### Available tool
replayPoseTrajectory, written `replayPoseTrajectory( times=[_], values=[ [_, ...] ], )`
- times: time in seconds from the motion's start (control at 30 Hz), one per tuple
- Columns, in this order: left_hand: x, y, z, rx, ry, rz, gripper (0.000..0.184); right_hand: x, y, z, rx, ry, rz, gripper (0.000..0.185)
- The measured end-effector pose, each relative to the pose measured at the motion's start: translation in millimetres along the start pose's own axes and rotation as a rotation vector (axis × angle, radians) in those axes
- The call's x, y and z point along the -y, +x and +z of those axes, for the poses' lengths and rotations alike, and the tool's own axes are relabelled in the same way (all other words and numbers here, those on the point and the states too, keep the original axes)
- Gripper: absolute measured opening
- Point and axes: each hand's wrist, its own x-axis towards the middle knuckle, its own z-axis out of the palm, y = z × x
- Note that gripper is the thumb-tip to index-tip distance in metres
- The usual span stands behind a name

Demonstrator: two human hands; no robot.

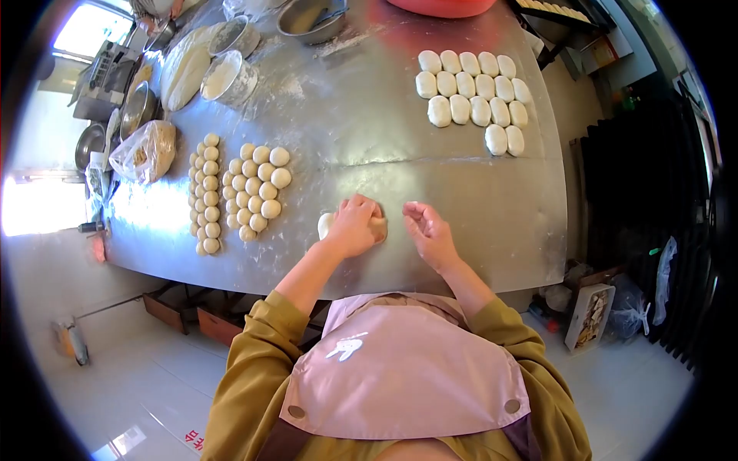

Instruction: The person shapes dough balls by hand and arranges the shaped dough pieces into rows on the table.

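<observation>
My left hand [356, 224] is curled over a piece of dough on the metal table, with a little pale dough showing by its fingers. Against its left side lies another white dough piece [326, 225]. My right hand [427, 232] is just to the right, apart from the left one, its fingers bent with the thumb close to them; whether it holds anything is hidden. Round dough balls [254, 187] stand in a group to the left, and smaller balls [211, 182] form narrow rows farther left. Oval dough pieces [480, 111] lie in rows at the back right.
Metal bowls [312, 21], a floury tub [229, 80], a large dough slab [184, 69] and a bagged brown item [146, 152] occupy the back left. A red basin [442, 6] sits at the far edge. Part of another person [151, 9] shows at top left.
</observation>
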Motion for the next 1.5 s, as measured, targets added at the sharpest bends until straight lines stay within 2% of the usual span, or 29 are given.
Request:
replayPoseTrajectory(
  times=[0.03,0.1,0.13,0.23,0.33,0.43,0.47,0.57,0.6,0.7,0.8,0.9,1.0,1.1,1.2,1.3,1.4,1.5],
  values=[
    [2,-2,1,0.064,-0.066,-0.031,0.045,-1,-2,-1,0.009,-0.005,-0.009,0.037],
    [3,-4,-1,0.194,-0.199,-0.096,0.043,4,-7,-4,0.065,-0.246,-0.165,0.040],
    [-3,-7,-3,0.186,-0.283,-0.133,0.044,10,-7,-6,0.093,-0.369,-0.241,0.042],
    [-25,-5,-19,0.180,-0.515,-0.199,0.046,32,-9,-8,0.204,-0.327,-0.190,0.043],
    [-49,27,-36,0.221,-0.624,-0.174,0.053,38,-2,-14,0.196,0.186,0.043,0.043],
    [-59,70,-29,0.253,-1.076,-0.224,0.048,60,13,-34,0.022,0.273,-0.002,0.039],
    [-65,82,-26,0.282,-1.149,-0.289,0.041,63,20,-46,-0.015,0.233,-0.023,0.036],
    [-89,114,-14,0.261,-1.540,-0.429,0.038,79,38,-70,-0.149,0.201,-0.034,0.034],
    [-91,122,-5,0.266,-1.572,-0.405,0.036,78,44,-77,-0.190,0.159,-0.061,0.033],
    [-101,144,25,0.191,-1.642,-0.582,0.033,75,60,-86,-0.325,0.154,-0.117,0.034],
    [-135,154,21,0.171,-1.681,-0.575,0.032,72,76,-84,-0.524,0.024,-0.092,0.038],
    [-132,177,37,0.119,-1.497,-0.529,0.033,75,86,-86,-0.624,-0.152,-0.058,0.039],
    [-127,190,44,0.126,-1.505,-0.495,0.035,70,93,-84,-0.696,-0.343,-0.093,0.036],
    [-123,195,50,0.097,-1.424,-0.530,0.036,63,96,-80,-0.716,-0.373,-0.170,0.034],
    [-129,192,54,-0.080,-1.236,-0.510,0.035,60,97,-79,-0.753,-0.385,-0.209,0.030],
    [-122,199,65,-0.109,-1.193,-0.568,0.037,65,95,-74,-0.796,-0.171,-0.194,0.024],
    [-123,198,68,-0.108,-1.121,-0.549,0.039,64,92,-87,-0.778,-0.519,-0.165,0.019],
    [-128,193,66,-0.200,-0.676,-0.375,0.040,68,93,-89,-0.844,-0.711,-0.397,0.018]
  ],
)
